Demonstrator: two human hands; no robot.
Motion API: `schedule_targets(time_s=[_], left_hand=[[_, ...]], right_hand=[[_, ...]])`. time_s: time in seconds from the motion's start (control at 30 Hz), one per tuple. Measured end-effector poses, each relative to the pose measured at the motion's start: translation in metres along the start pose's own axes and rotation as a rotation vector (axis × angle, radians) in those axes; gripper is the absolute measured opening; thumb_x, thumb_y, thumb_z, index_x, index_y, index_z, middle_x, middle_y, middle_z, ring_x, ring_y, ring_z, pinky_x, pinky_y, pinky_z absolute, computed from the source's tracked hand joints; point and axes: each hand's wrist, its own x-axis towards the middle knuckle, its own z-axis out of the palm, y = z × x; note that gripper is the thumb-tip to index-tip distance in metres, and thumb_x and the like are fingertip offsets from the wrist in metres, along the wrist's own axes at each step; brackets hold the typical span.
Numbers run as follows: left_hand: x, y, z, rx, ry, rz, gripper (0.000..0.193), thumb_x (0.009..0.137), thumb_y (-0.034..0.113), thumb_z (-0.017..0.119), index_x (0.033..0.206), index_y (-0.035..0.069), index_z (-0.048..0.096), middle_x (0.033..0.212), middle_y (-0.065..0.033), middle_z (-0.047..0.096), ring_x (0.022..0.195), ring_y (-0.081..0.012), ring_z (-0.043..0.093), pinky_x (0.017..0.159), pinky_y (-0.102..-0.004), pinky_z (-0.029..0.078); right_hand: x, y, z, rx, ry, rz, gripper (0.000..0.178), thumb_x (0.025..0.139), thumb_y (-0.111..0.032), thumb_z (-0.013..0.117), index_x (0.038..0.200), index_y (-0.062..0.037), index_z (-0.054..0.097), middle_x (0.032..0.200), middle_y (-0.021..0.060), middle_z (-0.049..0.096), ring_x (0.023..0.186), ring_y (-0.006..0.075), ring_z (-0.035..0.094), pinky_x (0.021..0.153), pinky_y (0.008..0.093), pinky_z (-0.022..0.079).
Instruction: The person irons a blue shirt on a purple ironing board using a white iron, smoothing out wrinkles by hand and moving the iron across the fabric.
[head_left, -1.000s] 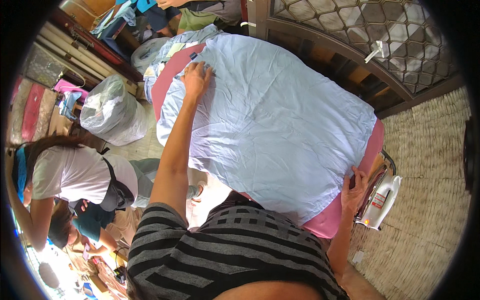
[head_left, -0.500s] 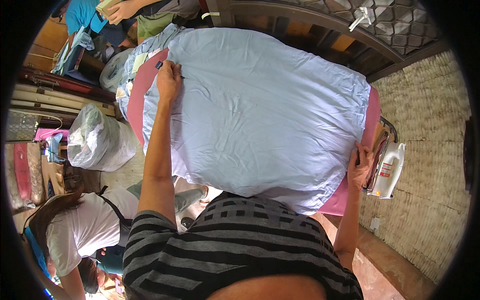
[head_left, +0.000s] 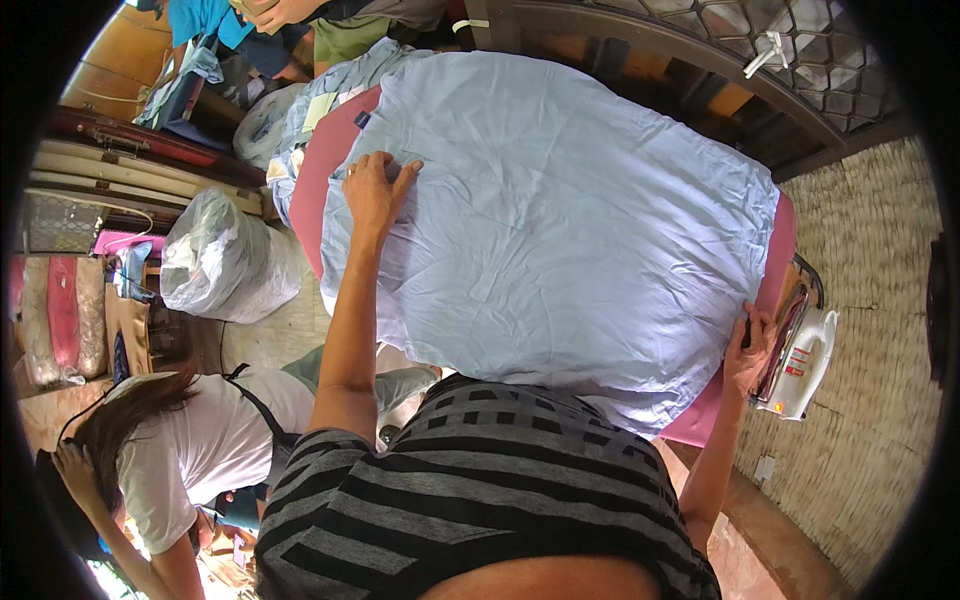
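A light blue cloth (head_left: 560,220) with a small dark label (head_left: 361,119) near its far left edge lies spread over a pink ironing board (head_left: 325,165). Creases run across it, mostly in the middle and to the right. My left hand (head_left: 375,195) rests on its left part, below the label, fingers apart and holding nothing. At the right edge of the cloth is my right hand (head_left: 750,355), its fingers bent and thumb apart from them, touching the border of the cloth and board. Just right of that hand a white iron (head_left: 808,365) with a lit orange lamp stands at the board's end.
More pale fabric (head_left: 325,100) is heaped beyond the board's left end. A clear plastic bag (head_left: 225,260) stands on the floor to the left. One person in a white shirt (head_left: 225,430) bends at lower left; another person's hand (head_left: 285,12) shows at the top. A dark lattice gate (head_left: 690,75) borders the far side.
My left hand has let go of the cloth's edge by the label and drawn back toward me, its fingers spreading. My right hand stays by the right edge. The whole view has shifted slightly.
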Motion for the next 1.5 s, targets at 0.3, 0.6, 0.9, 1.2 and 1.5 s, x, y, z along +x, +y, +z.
schedule_targets(time_s=[0.3,0.6,0.9,1.2,1.5], left_hand=[[0.02,-0.047,0.001,-0.53,-0.101,-0.035,0.023,0.091,0.023,0.073,0.089,0.001,0.067,0.063,-0.0025,0.054,0.061,-0.007,0.047,0.056,-0.027,0.04],[0.015,-0.041,-0.003,-0.363,-0.069,-0.029,0.032,0.089,0.028,0.074,0.106,0.002,0.066,0.085,-0.0116,0.067,0.074,-0.0201,0.061,0.072,-0.0324,0.049],[-0.069,0.257,-0.02,-0.875,-0.243,0.62,0.025,0.091,0.011,0.067,0.114,0.002,0.064,0.117,-0.0176,0.064,0.109,-0.035,0.061,0.096,-0.0436,0.047],[-0.133,0.366,0.061,-0.429,-0.394,0.972,0.049,0.094,0.031,0.058,0.14,0.013,0.053,0.153,0.0003,0.042,0.144,-0.0239,0.033,0.114,-0.0554,0.025],[-0.128,0.364,0.05,-0.319,-0.44,0.959,0.062,0.093,0.044,0.058,0.145,0.014,0.046,0.157,0.0001,0.037,0.147,-0.0265,0.029,0.117,-0.0559,0.022]], right_hand=[[-0.001,-0.001,0.001,0.027,0.064,-0.059,0.029,0.088,-0.008,0.067,0.116,-0.0069,0.07,0.108,0.0132,0.061,0.099,0.0315,0.058,0.088,0.0419,0.044],[0.006,-0.005,0.007,0.044,0.104,0.026,0.028,0.084,-0.011,0.07,0.112,-0.0133,0.072,0.107,0.0123,0.06,0.101,0.033,0.058,0.088,0.0434,0.046],[-0.005,0.0,0.004,0.052,0.08,0.108,0.031,0.085,-0.016,0.07,0.116,-0.0157,0.07,0.113,0.0112,0.057,0.105,0.0332,0.053,0.093,0.044,0.044],[-0.004,-0.006,-0.004,0.075,0.08,0.076,0.036,0.082,-0.017,0.072,0.118,-0.0136,0.069,0.108,0.0077,0.058,0.099,0.0299,0.054,0.087,0.0432,0.043],[0.005,0.019,-0.078,0.421,-0.027,0.109,0.045,0.08,-0.013,0.076,0.122,-0.0052,0.062,0.115,0.0152,0.06,0.109,0.0378,0.055,0.093,0.0448,0.048]])
